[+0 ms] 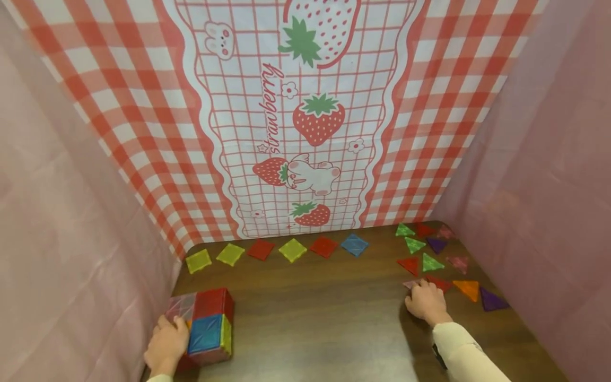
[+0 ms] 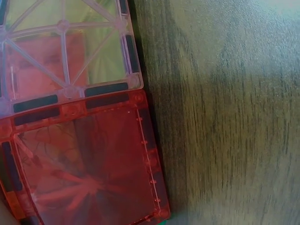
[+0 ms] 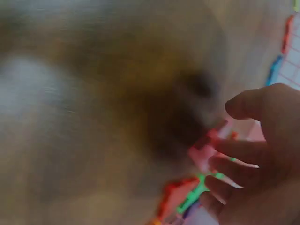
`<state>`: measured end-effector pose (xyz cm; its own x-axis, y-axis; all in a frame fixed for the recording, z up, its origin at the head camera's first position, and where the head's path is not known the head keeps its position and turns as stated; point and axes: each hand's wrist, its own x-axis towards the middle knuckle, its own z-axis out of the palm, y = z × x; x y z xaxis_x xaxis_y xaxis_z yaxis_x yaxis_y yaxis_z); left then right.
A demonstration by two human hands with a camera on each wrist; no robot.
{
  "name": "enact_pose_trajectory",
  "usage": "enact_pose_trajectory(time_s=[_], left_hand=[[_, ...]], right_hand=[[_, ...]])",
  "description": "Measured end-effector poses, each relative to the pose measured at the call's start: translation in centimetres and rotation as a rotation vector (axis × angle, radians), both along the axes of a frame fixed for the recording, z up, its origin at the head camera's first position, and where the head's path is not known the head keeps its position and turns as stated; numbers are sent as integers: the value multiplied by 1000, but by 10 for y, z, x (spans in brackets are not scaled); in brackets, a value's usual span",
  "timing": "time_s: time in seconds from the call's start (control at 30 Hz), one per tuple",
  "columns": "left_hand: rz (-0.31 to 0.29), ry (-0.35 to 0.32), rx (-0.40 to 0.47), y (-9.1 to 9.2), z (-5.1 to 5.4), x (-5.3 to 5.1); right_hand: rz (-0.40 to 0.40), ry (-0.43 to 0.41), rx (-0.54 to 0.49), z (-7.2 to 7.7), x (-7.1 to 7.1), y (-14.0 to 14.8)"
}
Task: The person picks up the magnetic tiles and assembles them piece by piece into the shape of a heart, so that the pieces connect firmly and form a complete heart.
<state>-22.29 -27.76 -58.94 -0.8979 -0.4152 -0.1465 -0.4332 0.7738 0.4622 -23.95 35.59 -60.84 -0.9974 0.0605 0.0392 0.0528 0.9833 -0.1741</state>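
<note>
At the lower left in the head view, my left hand rests on a box built of coloured see-through magnetic tiles. Its top shows pink, red and blue squares; the part beneath the hand is hidden. A pink tile and a red tile fill much of the left wrist view. Over on the right, my right hand reaches over a pink triangle tile. The right wrist view shows its thumb apart from the fingers, which are near or touching a pink tile; contact is unclear.
Yellow, red and blue square tiles form a row along the table's back edge. Several triangles, including a green one, an orange one and a purple one, lie at the right. Checked cloth hangs behind the wooden table.
</note>
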Motion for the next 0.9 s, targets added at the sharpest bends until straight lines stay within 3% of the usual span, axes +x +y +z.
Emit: enact_pose_trajectory(time_s=[0.23, 0.4, 0.53, 0.6, 0.67, 0.8, 0.9], left_hand=[[-15, 25, -5, 0, 2, 0], [-46, 34, -12, 0, 4, 0], [-76, 107, -49, 7, 8, -3], [-101, 233, -81, 17, 12, -6], [-159, 415, -115, 30, 16, -8], [-360, 833, -225, 71, 24, -19], [-517, 987, -265, 108, 29, -27]], right_hand=[[113, 104, -59, -20, 7, -10], [216, 62, -103, -22, -1, -30], [290, 30, -123, -19, -9, -52], [327, 18, -129, -19, -11, -66], [367, 8, -137, -17, -13, -81], [448, 1, -136, -15, -13, -114], [507, 32, -127, -14, -12, -140]])
